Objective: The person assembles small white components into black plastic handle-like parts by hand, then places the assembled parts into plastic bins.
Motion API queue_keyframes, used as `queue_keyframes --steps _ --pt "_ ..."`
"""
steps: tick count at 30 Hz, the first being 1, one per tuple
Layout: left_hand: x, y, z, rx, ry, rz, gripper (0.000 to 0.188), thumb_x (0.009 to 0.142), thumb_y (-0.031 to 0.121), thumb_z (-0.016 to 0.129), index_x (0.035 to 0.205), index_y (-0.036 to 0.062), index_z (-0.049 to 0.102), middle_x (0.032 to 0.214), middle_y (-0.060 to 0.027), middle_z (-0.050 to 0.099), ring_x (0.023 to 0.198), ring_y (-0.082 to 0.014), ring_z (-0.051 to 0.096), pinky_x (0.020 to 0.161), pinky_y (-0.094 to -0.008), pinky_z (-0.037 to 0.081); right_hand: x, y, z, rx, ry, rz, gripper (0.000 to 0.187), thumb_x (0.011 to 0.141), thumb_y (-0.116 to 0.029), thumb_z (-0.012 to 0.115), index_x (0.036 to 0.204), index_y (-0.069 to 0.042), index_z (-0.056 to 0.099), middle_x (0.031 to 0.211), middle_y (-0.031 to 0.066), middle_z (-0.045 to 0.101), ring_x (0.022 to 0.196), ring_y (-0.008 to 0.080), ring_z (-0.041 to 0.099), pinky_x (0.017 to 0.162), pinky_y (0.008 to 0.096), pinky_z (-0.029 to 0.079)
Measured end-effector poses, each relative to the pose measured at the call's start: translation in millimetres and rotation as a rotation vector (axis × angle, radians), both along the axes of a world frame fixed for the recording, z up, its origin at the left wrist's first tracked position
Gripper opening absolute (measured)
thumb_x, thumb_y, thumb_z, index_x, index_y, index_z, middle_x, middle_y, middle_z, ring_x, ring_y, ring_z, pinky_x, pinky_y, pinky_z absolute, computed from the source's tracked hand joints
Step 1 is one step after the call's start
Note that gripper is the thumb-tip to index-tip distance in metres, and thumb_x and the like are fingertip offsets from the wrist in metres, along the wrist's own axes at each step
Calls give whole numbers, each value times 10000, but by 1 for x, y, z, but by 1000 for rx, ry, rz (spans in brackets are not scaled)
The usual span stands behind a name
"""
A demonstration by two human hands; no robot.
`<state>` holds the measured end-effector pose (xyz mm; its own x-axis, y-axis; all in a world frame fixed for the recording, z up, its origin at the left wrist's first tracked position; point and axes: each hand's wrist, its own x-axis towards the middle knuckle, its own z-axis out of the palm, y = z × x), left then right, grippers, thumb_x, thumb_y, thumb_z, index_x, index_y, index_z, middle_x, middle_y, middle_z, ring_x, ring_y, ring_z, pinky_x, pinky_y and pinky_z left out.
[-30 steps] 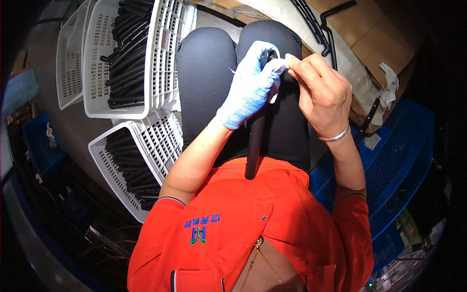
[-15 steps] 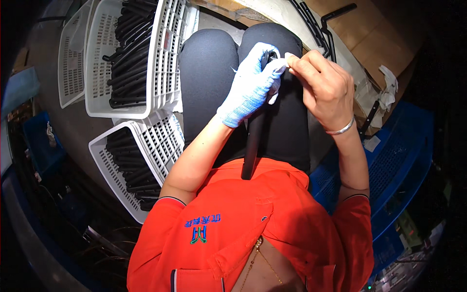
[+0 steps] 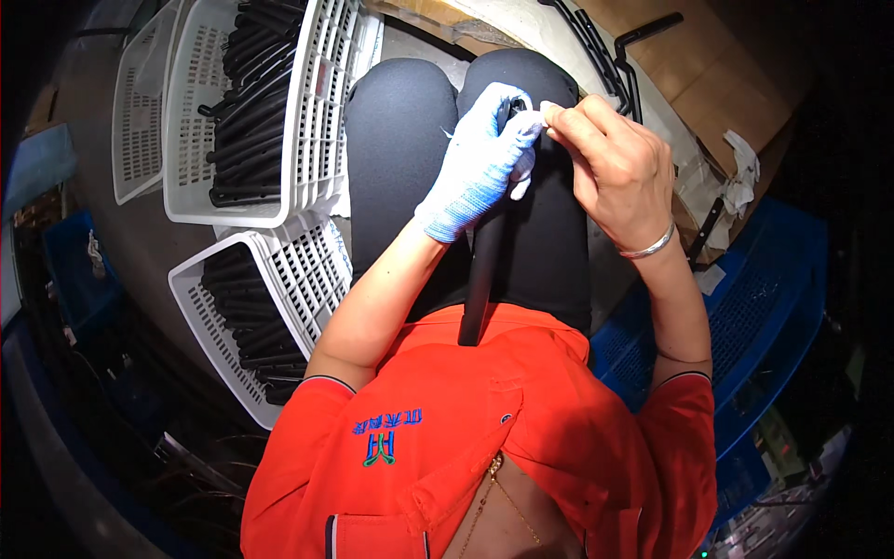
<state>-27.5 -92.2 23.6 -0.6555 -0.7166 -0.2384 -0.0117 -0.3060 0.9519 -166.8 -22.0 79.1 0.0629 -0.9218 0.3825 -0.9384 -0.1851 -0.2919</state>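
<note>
My left hand, in a pale blue and white knit glove, is closed round the upper part of a black tube. The tube slants down over my lap, and its lower end rests against my red shirt. Its upper end, with a dark opening, shows between the gloved thumb and forefinger. Bare, with a silver bangle at the wrist, my right hand pinches with thumb and forefinger beside the gloved thumb. Something small and whitish is at those fingertips; I cannot tell whether it is the glove's tip or a separate piece.
White plastic baskets full of black tubes stand at my left, with a smaller white basket of tubes nearer. Several bent black bars lie on the cardboard-covered surface at far right, near a black-handled tool and crumpled white cloth. Blue crates stand right.
My right hand has shifted very slightly to the left, still pinching by the gloved thumb. The tube's lower end has moved a touch left; my left hand's grip is unchanged.
</note>
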Motion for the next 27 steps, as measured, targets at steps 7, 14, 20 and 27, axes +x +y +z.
queue_keyframes --steps 7,14,20,27 --pt "-2 1 0 42 65 54 154 915 190 542 923 52 475 634 -14 493 471 -50 443 421 -199 351 6 0 1 -24 6 -32 212 727 -22 650 926 -91 641 721 59 526 586 229 564 504 322 419" --pt "-1 1 2 -9 42 59 174 916 214 549 907 53 485 622 -13 493 464 -50 445 418 -208 351 2 -2 1 -34 42 8 216 718 -20 648 922 -91 640 718 55 525 584 226 565 495 318 418" --pt "-3 2 -3 -39 49 72 187 920 224 548 908 49 483 610 -12 490 456 -50 440 414 -210 347 6 -2 4 -24 43 -37 182 741 -51 654 918 -85 629 727 63 520 584 237 562 497 327 415" --pt "-4 1 8 -24 65 72 194 909 201 560 946 21 497 688 -34 533 519 -70 493 506 -226 403 5 0 5 -12 -38 -86 151 794 -34 623 941 -70 626 770 75 574 635 247 587 543 314 438"
